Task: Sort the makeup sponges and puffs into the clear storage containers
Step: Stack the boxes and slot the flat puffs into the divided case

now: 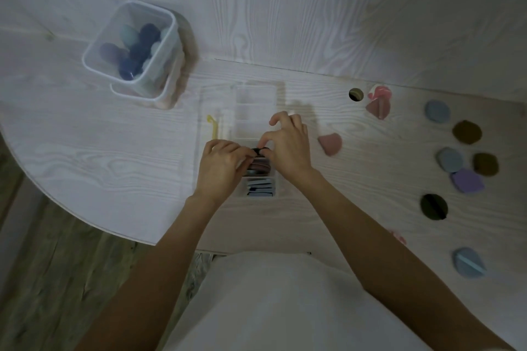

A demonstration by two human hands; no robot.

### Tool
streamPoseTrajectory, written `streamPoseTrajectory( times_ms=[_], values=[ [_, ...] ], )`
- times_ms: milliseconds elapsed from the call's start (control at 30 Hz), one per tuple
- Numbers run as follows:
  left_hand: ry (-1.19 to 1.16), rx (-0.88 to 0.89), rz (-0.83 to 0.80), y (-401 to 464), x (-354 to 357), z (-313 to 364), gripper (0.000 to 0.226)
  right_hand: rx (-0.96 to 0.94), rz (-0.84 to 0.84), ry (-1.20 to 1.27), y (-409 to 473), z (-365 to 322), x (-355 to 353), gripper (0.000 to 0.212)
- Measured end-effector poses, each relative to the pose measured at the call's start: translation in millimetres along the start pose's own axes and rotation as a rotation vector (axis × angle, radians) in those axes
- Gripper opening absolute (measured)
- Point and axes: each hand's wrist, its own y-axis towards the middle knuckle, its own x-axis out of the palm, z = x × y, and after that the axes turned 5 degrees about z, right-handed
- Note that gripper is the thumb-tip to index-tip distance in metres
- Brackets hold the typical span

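While both forearms reach in from the near edge, the left hand (221,164) and right hand (288,145) meet over the divided clear organizer (255,105), fingertips pinching a dark round puff (260,151) from either side above a middle compartment. The right little finger lifts free. The hands hide most of the puffs stacked beneath; the picture is dim and soft.

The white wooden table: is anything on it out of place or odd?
Mostly loose puffs waiting on the right of the table. One odd detail: a small round hole in the tabletop, beside a pink and white puff. A thin yellow tool lies by the clear divided organizer.
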Motion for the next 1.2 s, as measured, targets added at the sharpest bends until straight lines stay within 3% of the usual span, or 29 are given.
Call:
streamPoseTrajectory(
  times_ms=[100, 233, 433, 633, 733, 867, 933, 1033, 1133, 1200],
  values=[
    [-0.011, -0.017, -0.001, -2, 2, 4, 0.014, 0.012, -0.048, 0.029, -1, 6, -5, 0.005],
    [0.003, 0.03, -0.084, 0, 5, 9, 0.032, 0.013, 0.013, 0.131, -14, 16, -4, 0.004],
    [-0.026, 0.085, -0.058, 9, 12, 25, 0.021, 0.125, 0.205, 0.313, -55, 46, -23, 0.02],
    [-0.003, 0.13, 0.088, 17, 20, 68, 0.03, 0.322, 0.275, 0.205, -124, 112, -59, 0.025],
    [-0.144, 0.284, 0.103, 30, 23, 110, 0.028, 0.447, 0.295, 0.127, -150, 143, -79, 0.02],
    [-0.284, 0.517, -0.092, 54, 52, 168, 0.025, 0.65, 0.255, -0.083, -174, 191, -100, 0.021],
    [-0.264, 0.476, -0.337, 65, 72, 187, 0.028, 0.738, 0.246, -0.137, -179, 208, -103, 0.029],
    [-0.013, 0.394, -0.669, 75, 102, 204, 0.041, 0.861, 0.107, -0.154, -178, 221, -101, 0.048],
    [0.136, 0.424, -0.688, 73, 119, 216, 0.051, 0.932, 0.047, -0.155, -178, 227, -101, 0.04],
    [0.14, 0.432, -0.665, 69, 120, 218, 0.053, 0.865, 0.166, -0.156, -175, 221, -105, 0.025]
  ],
)
